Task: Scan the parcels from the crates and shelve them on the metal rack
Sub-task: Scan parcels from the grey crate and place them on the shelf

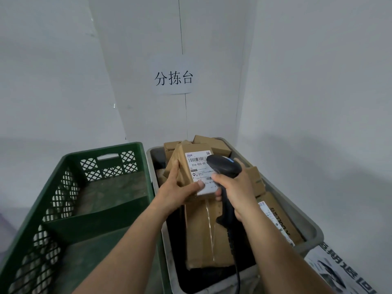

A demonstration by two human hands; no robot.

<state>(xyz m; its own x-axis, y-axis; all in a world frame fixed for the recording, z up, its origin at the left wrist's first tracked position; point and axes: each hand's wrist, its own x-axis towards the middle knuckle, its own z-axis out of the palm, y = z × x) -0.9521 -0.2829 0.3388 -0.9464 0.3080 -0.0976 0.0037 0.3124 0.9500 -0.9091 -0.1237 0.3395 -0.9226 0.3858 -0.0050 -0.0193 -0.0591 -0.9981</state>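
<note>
Green lattice crate [110, 164] and grey crate [311, 232], two in all, stand in a white-walled corner under a sign [172, 77] reading 分拣台. Your left hand [177, 188] grips one brown parcel [182, 158], labelled 516-K20-00, above the grey crate. Your right hand [236, 187] curls its fingers round the black scanner [224, 165].

Two crates stand side by side in a white wall corner; what they rest on cannot be seen. The green lattice crate [63, 187], on the left, shows its bare bottom. The grey crate [314, 234], on the right, holds loosely piled brown cardboard parcels [218, 145], with a long box [199, 234] lying flat near the front.
</note>
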